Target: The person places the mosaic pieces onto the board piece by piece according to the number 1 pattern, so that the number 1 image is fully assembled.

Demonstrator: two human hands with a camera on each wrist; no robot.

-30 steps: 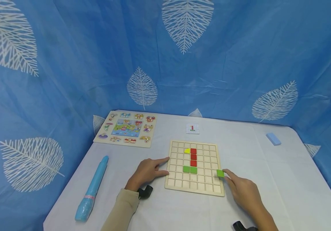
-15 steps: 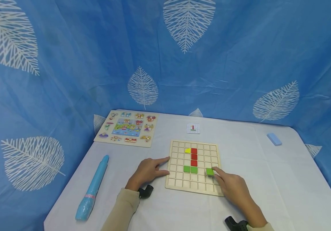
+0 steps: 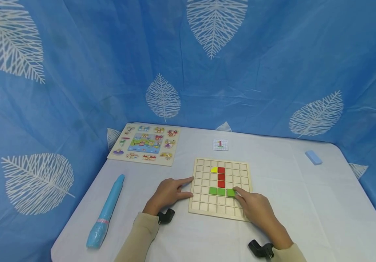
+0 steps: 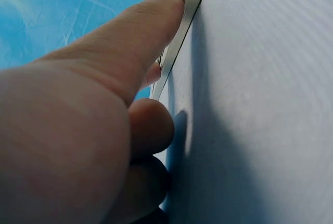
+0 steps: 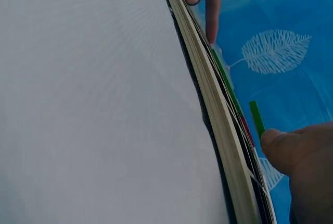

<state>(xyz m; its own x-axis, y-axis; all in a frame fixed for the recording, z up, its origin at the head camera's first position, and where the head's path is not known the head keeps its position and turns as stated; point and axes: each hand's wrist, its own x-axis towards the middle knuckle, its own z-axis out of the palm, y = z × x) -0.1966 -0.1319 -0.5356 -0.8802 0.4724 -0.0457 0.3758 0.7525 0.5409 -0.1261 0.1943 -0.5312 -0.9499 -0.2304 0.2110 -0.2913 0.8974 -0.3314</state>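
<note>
A wooden grid board (image 3: 221,210) is steadied at its left edge by the straight fingers of the left hand (image 3: 168,194). A green tile (image 3: 230,193) is pinched by the right hand (image 3: 253,207), over the cell beside two seated green tiles (image 3: 217,191).

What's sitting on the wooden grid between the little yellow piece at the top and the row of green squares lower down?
In the head view, on the grid board, three red squares run in a column from beside the yellow piece down to the green squares.
</note>
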